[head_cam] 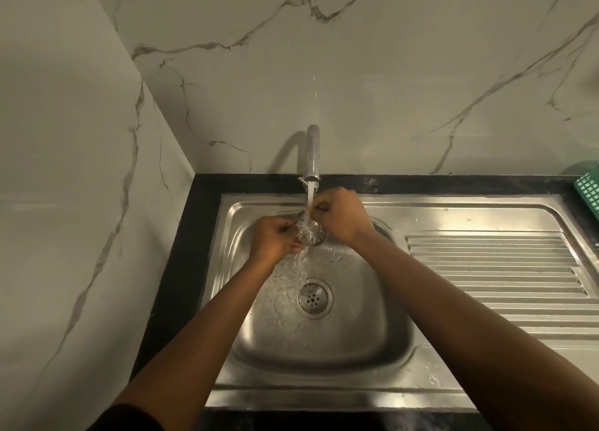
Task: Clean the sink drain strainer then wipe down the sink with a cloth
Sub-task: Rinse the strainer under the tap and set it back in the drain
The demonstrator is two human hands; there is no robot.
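A round metal drain strainer (313, 234) is held under the running water from the steel tap (312, 153), above the basin of the stainless sink (382, 327). My left hand (274, 241) grips the strainer's left edge with curled fingers. My right hand (343, 215) is curled at the strainer's upper right side, with the fingertips at the water stream; what they pinch is hidden by the splash. Water pours off the strainer onto the basin floor around the open drain hole (313, 297). No cloth is in view.
The ribbed draining board (499, 278) lies to the right of the basin. A green plastic basket (588, 189) stands at the far right edge. Marble-patterned walls close off the back and the left, with a black counter strip (181, 252) round the sink.
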